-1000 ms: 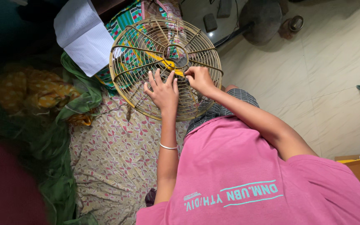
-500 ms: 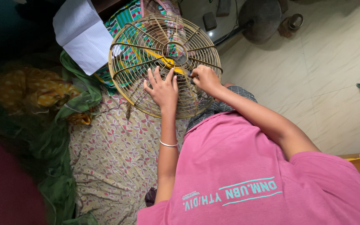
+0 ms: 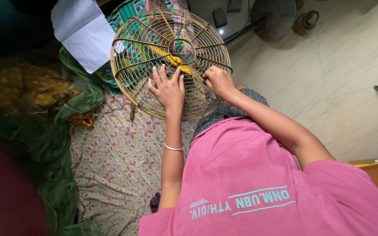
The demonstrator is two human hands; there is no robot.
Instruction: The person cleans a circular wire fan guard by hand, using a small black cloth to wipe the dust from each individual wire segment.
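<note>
Head view: the fan guard (image 3: pixel 170 61) rests on the patterned bedspread (image 3: pixel 119 161) near its far edge. The left hand (image 3: pixel 168 91) lies spread flat on the wires; the right hand (image 3: pixel 217 81) pinches a small dark piece. A fastening step seems underway, calling for steady pressure.

A person in a pink shirt is leaning over a round wire fan guard (image 3: pixel 154 39) that is lying at the far edge of a flower-patterned bedsheet (image 3: pixel 119 161). The left hand (image 3: pixel 168 89) is pressing flat, fingers spread, on the guard's near wires. The right hand (image 3: pixel 217 81) is pinching something small and dark just beside the guard's hub. White paper (image 3: pixel 82 30) is lying at the far left.
</note>
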